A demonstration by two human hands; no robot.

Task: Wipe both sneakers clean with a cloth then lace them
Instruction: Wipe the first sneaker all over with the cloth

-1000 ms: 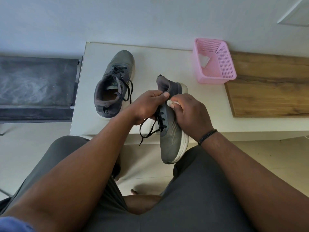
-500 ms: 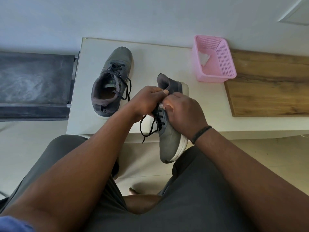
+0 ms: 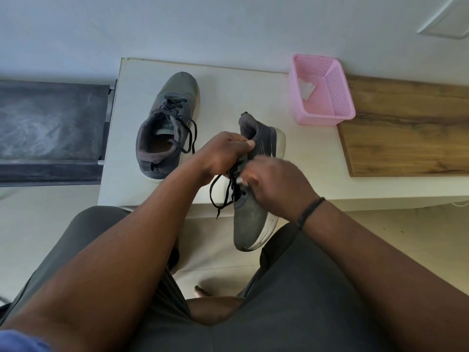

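A grey sneaker with a white sole (image 3: pixel 250 219) is held on its side over the white table's front edge, toe pointing at me. My left hand (image 3: pixel 223 153) grips it at the collar, near the heel. My right hand (image 3: pixel 276 184), blurred, is curled over the lacing area and pinches a small white cloth (image 3: pixel 240 180), of which only a scrap shows. Loose black lace ends (image 3: pixel 215 191) hang below the shoe. The second grey sneaker (image 3: pixel 177 97) stands upright on the table to the left, its black laces loose.
A pink mesh basket (image 3: pixel 340 97) with a white crumpled wipe (image 3: pixel 305 88) stands at the table's (image 3: pixel 228 80) back right. A wooden board (image 3: pixel 406 128) adjoins the table on the right, a dark bench (image 3: pixel 50 128) on the left. My knees sit below the table's edge.
My right hand has slid with the cloth from the shoe's collar down along the laces towards the toe. The left hand keeps its grip.
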